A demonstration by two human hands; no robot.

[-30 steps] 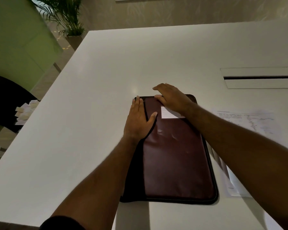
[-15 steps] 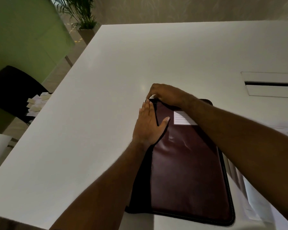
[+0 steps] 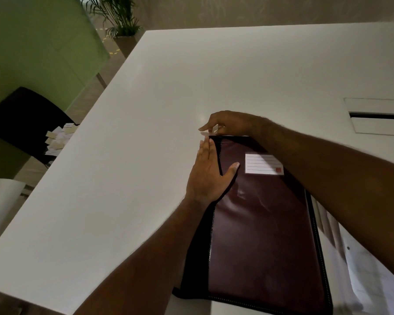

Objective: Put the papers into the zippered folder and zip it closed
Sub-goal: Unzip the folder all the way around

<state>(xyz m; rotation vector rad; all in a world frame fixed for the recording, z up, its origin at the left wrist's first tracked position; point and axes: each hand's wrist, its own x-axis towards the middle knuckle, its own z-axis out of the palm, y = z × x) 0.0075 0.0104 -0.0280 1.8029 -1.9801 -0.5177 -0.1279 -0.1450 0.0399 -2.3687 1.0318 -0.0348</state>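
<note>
Zippered folder (image 3: pixel 264 235): dark maroon, glossy, black zipper edging, lying flat near the table's (image 3: pixel 146 155) near edge, long side running away from it. White lined label (image 3: pixel 263 164) with a small red mark near its far end. Papers (image 3: pixel 373 280): white printed sheets, flat on the table, at the folder's right side, partly tucked under it.

dim, soft glare on the white table (image 3: pixel 159 137), wide-angle bending at edges
</note>
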